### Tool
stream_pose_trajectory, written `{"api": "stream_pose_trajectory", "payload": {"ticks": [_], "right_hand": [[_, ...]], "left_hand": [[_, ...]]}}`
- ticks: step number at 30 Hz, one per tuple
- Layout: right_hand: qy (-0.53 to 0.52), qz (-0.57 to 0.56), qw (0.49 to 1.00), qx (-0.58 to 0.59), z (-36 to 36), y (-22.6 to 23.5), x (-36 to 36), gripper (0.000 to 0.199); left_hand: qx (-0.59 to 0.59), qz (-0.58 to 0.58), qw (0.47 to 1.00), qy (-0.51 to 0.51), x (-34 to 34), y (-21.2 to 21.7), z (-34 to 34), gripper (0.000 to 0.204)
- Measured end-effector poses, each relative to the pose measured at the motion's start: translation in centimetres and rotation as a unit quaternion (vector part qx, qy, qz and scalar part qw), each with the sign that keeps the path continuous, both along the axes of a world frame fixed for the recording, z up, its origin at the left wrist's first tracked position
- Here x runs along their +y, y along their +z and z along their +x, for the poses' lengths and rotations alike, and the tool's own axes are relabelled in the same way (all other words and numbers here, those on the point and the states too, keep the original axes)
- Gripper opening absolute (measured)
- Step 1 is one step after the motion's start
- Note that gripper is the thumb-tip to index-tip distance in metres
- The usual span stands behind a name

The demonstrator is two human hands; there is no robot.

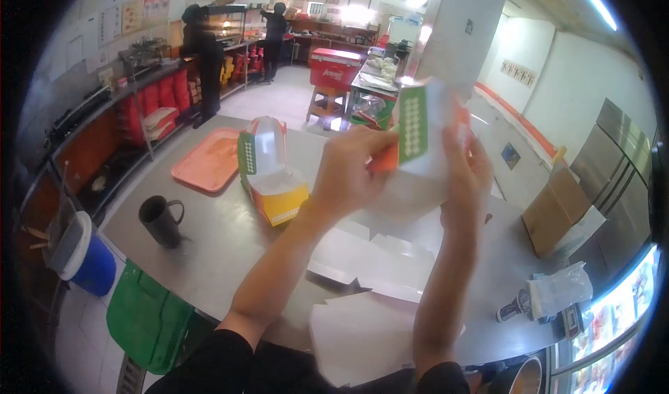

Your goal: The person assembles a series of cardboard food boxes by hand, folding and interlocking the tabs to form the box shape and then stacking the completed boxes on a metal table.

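Both my hands are raised over the metal table (pixel 209 268), closed on a cardboard food box (pixel 426 125) with a white inside and green and orange printed parts. My left hand (pixel 355 167) grips its left side, fingers wrapped at the lower edge. My right hand (pixel 465 164) holds the right side; some of its fingers are hidden or blurred. Left of my left hand stands a folded box (pixel 281 206), its lid up, coloured yellow, green and orange. Flat white cardboard blanks (pixel 362 338) lie under my forearms, some overlapping.
An orange tray (pixel 207 160) and a dark mug (pixel 162 221) stand at the table's left. A brown carton (pixel 557 209) and a plastic-wrapped pack (pixel 561 289) are at the right. Beyond the table are a red cooler box (pixel 334 68) on a stool and two people (pixel 203 63) along the left counter.
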State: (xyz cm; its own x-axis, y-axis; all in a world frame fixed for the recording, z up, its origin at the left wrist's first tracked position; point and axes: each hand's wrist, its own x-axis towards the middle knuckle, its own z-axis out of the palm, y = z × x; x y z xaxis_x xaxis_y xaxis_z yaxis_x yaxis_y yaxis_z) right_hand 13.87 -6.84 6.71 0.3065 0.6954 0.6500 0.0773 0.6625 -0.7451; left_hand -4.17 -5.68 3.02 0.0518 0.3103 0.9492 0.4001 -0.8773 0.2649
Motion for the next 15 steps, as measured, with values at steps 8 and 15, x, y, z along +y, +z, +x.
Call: {"api": "stream_pose_trajectory", "payload": {"ticks": [8,15], "right_hand": [[0.051,0.059,0.973,-0.216,-2.9,-0.7,-1.6,0.073],[0.0,0.175,0.871,-0.459,-9.7,-1.1,-0.6,0.125]], "left_hand": [[-0.21,-0.267,0.908,-0.246,-3.9,-2.3,1.7,0.041],[-0.325,-0.18,0.88,-0.297,-2.0,0.2,-7.0,0.035]]}}
